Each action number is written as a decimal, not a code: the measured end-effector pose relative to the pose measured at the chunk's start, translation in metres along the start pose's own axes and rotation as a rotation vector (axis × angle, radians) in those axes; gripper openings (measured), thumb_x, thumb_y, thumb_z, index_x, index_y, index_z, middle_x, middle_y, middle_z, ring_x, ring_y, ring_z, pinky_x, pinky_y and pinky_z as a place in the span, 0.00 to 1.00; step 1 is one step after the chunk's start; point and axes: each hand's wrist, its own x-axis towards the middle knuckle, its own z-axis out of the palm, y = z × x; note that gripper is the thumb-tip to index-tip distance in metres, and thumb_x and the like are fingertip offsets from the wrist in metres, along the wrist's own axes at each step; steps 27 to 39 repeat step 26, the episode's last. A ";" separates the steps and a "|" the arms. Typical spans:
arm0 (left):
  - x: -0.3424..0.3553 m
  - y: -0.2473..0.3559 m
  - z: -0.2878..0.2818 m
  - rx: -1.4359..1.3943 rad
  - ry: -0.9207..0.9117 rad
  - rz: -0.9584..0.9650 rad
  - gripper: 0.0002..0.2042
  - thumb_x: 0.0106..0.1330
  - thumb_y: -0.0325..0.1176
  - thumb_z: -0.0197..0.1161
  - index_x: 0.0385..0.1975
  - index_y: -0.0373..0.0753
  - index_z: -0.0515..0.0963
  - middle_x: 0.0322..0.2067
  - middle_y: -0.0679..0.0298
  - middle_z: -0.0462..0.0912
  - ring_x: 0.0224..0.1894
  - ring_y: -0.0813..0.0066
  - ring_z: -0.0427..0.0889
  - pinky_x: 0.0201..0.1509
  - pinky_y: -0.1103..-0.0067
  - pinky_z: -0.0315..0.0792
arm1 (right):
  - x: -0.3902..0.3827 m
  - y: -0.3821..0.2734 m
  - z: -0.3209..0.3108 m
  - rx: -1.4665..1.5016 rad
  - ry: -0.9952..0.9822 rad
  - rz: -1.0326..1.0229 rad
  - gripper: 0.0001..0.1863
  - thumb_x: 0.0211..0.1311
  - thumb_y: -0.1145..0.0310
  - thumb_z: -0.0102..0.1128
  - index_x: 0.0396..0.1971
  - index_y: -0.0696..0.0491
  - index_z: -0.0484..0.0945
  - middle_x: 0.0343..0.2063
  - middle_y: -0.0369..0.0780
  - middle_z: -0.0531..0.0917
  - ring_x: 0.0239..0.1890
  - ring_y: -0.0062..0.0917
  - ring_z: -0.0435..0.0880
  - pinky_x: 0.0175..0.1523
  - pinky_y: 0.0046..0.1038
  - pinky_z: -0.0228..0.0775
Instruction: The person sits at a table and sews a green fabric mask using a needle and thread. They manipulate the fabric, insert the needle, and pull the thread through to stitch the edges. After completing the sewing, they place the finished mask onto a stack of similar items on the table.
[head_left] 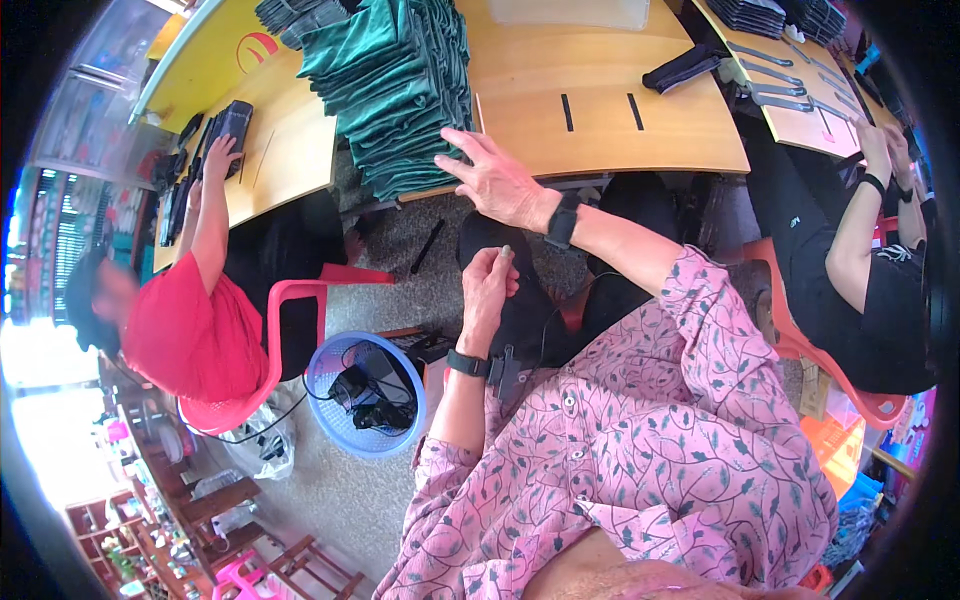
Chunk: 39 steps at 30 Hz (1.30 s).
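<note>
A tall stack of folded green fabric pieces (395,90) stands at the table's near edge, some of it hanging over. My right hand (497,185) is at the stack's lower right side, fingers spread, the fingertips beside or touching the fabric; I cannot tell which. Nothing shows in that hand. Below it, over my lap, my left hand (487,292) is closed with thumb and fingers together. A small pale tip (507,252) shows at its top, too small to name. Both wrists wear dark bands.
The wooden table (600,100) carries two dark strips and a folded dark garment (684,68). A blue basket (418,405) with black devices and cables stands on the floor at left. A co-worker in red (205,335) sits left; another in black (850,290) sits right.
</note>
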 end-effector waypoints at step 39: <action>-0.018 -0.047 0.024 0.609 -0.225 0.312 0.12 0.62 0.39 0.60 0.29 0.35 0.79 0.24 0.52 0.84 0.29 0.53 0.84 0.34 0.66 0.76 | -0.161 0.046 -0.048 -0.096 -0.622 0.373 0.14 0.52 0.72 0.63 0.40 0.59 0.81 0.44 0.49 0.79 0.49 0.44 0.78 0.57 0.37 0.71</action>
